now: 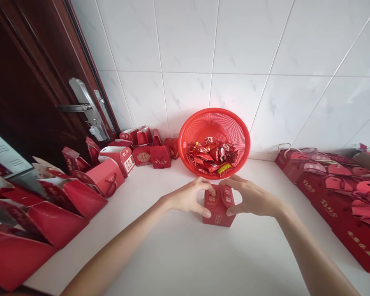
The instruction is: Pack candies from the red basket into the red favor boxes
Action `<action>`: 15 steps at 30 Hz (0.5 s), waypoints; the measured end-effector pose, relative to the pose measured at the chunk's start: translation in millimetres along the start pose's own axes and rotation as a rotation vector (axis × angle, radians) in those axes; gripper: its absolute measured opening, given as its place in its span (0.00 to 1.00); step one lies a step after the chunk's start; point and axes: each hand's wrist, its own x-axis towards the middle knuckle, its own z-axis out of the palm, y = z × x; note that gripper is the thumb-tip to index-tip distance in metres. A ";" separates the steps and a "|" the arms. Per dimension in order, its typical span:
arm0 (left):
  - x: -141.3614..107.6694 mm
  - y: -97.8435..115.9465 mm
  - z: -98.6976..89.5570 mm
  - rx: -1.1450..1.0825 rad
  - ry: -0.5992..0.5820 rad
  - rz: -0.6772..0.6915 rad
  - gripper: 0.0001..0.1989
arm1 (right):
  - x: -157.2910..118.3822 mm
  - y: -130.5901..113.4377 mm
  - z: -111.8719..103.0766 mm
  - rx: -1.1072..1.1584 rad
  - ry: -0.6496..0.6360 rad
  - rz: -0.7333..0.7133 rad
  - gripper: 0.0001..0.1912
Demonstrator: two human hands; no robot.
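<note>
A small red candy box [221,213] with pale printed characters stands upright on the white table. From its left side my left hand [191,196] grips it, the thumb low on the front and the fingers at the top flap. My right hand [251,196] clasps the opposite side, thumb on the front face and fingers bent over the top edge. The two rounded top flaps lie close together between my hands. Just behind the box, a red plastic basket [185,154] leans up, holding wrapped candies [211,156] in shiny red packets.
Several red boxes [112,174] line the left side, some with flaps up. Along the right stand red gift bags [322,205] with cord handles. A tiled wall [185,37] closes off the back, and a dark wooden door [33,53] with a metal handle is at the left.
</note>
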 end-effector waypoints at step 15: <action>1.7 -3.7 2.7 -0.012 -0.014 0.021 0.24 | 3.1 2.1 2.9 -0.012 -0.096 -0.051 0.27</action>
